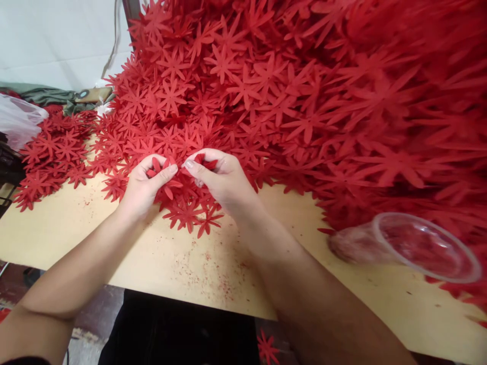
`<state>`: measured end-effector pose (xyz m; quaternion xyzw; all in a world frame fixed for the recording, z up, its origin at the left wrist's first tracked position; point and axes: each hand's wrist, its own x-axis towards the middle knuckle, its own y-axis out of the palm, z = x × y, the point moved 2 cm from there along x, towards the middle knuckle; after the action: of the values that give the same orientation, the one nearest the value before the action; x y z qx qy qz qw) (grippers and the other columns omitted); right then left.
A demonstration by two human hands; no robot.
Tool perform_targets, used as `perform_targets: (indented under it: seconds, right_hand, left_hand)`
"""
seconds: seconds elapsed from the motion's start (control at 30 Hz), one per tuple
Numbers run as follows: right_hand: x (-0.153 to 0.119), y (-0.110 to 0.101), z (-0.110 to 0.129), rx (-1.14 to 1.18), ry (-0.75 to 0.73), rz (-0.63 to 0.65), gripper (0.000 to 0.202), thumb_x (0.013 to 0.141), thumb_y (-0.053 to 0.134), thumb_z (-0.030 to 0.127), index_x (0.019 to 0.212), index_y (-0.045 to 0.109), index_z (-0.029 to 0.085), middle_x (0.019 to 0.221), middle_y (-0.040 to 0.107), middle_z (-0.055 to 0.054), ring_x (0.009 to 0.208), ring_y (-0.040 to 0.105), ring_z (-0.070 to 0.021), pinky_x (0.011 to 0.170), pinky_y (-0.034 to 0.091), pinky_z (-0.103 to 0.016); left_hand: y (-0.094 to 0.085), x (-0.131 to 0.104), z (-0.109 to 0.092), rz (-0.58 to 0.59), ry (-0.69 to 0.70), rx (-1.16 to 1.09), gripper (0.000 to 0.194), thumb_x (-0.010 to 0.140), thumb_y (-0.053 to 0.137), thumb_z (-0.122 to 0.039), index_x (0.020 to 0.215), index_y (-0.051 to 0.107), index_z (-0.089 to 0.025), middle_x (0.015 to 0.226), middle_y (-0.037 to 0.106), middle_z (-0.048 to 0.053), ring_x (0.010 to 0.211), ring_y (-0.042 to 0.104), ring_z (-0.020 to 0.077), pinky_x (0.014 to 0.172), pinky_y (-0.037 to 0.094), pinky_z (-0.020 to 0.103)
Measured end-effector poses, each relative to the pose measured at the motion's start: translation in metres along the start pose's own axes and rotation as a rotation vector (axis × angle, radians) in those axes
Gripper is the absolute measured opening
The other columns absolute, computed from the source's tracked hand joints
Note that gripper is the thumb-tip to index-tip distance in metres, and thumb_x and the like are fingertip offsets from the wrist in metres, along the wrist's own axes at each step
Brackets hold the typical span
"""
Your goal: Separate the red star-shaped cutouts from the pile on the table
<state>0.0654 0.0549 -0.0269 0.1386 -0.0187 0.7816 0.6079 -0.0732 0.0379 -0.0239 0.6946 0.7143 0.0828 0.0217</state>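
Observation:
My left hand (146, 182) is closed, pinching a red fabric flower cutout (167, 189) between thumb and fingers. Close by on the right, my right hand (216, 175) is closed too, with red petals (205, 161) showing among its curled fingers. The two sets of fingertips nearly meet; whatever lies between them is too small to make out. Just under the hands, several loose red flower cutouts (186, 215) lie on the wooden tabletop (152, 253). Behind them rises a large heap of the same red cutouts (243, 86).
A clear plastic cup (426, 246) lies on its side at the right. Over at the left are a smaller pile of red cutouts (63, 147) and a white plastic bag (19, 119). Red crumbs dot the table's front part. One cutout (267, 348) sits below the table edge.

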Motion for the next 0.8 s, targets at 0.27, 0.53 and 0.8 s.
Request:
perform_targets:
  seconds: [0.27, 0.53, 0.8]
  right_hand:
    - [-0.004, 0.000, 0.003, -0.009, -0.059, -0.154, 0.021, 0.077, 0.061, 0.026, 0.060, 0.050, 0.018, 0.052, 0.040, 0.006, 0.049, 0.033, -0.0034, 0.047, 0.028, -0.021]
    - [0.007, -0.031, -0.002, 0.003, -0.169, -0.518, 0.014, 0.077, 0.062, 0.028, 0.074, 0.052, 0.019, 0.068, 0.051, 0.004, 0.052, 0.040, -0.0039, 0.048, 0.032, -0.022]
    - [0.002, -0.017, -0.001, -0.244, -0.173, -0.284, 0.040, 0.071, 0.066, 0.053, 0.094, 0.052, 0.023, 0.077, 0.052, 0.002, 0.068, 0.049, -0.0081, 0.062, 0.043, -0.024]
  left_hand:
    - [0.003, 0.000, -0.002, -0.073, -0.059, -0.117, 0.021, 0.066, 0.074, -0.022, 0.069, 0.054, -0.019, 0.056, 0.053, -0.008, 0.049, 0.054, 0.0045, 0.044, 0.041, 0.015]
    - [-0.025, 0.016, -0.004, -0.278, -0.117, -0.195, 0.024, 0.068, 0.073, -0.022, 0.067, 0.049, -0.020, 0.047, 0.050, -0.011, 0.036, 0.042, 0.0031, 0.040, 0.037, 0.016]
    - [-0.010, 0.006, -0.001, -0.019, -0.070, -0.036, 0.036, 0.060, 0.080, -0.037, 0.085, 0.062, -0.018, 0.063, 0.066, -0.004, 0.049, 0.056, 0.0042, 0.047, 0.043, 0.015]
